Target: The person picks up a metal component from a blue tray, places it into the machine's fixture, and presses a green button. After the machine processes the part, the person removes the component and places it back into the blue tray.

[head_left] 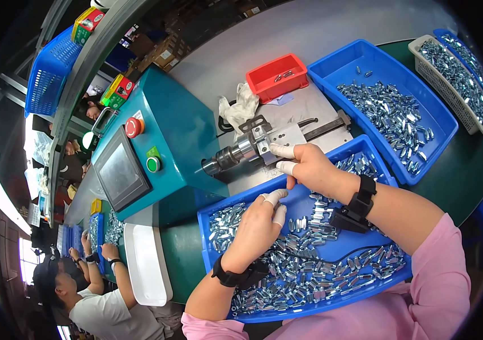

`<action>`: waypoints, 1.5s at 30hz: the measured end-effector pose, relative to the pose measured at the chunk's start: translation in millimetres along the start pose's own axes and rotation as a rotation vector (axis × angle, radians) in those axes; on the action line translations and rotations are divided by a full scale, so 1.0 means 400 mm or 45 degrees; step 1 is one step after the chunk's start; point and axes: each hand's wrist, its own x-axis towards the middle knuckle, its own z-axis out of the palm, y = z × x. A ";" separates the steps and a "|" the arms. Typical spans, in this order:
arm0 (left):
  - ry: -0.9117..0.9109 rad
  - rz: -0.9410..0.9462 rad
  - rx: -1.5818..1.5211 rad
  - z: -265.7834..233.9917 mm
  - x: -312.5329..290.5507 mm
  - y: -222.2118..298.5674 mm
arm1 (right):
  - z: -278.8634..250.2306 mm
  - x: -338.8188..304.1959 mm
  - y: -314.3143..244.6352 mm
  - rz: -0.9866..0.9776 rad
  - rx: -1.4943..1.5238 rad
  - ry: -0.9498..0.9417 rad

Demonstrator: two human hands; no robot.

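Observation:
My left hand [255, 228] hovers over a blue tray [202, 238] of small shiny metal fittings [304, 272]. White finger covers sit on its thumb and index finger; the two tips are apart, and nothing shows between them. My right hand [316, 169], also with white covers on thumb and index finger, is at the metal clamping block [262, 145] in front of the machine's spindle [227, 157]. Its fingers are bent in a pinch at the block's near edge. Whatever lies between those fingertips is hidden or too small to name.
A teal machine [179, 130] with a screen [121, 170], red button [134, 127] and green button [153, 164] stands left. Beyond are a red bin [275, 90], crumpled gloves [240, 107] and another blue tray [332, 62]. A white tray [162, 272] separates me from a co-worker [105, 311].

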 end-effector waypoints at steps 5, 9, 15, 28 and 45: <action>0.087 0.266 0.083 0.016 0.007 -0.028 | 0.007 -0.003 0.011 -0.079 0.006 0.026; -0.010 0.133 0.074 0.007 0.005 -0.032 | 0.006 -0.007 -0.006 -0.083 -0.090 -0.009; -0.111 0.072 0.091 0.004 0.004 -0.056 | -0.015 0.011 -0.033 -0.046 -0.258 0.066; -0.005 0.254 0.089 0.014 0.004 -0.100 | 0.007 0.064 -0.141 -0.093 -1.613 0.448; 0.018 0.223 0.087 0.018 0.010 -0.118 | -0.305 0.013 -0.141 0.251 -1.976 1.008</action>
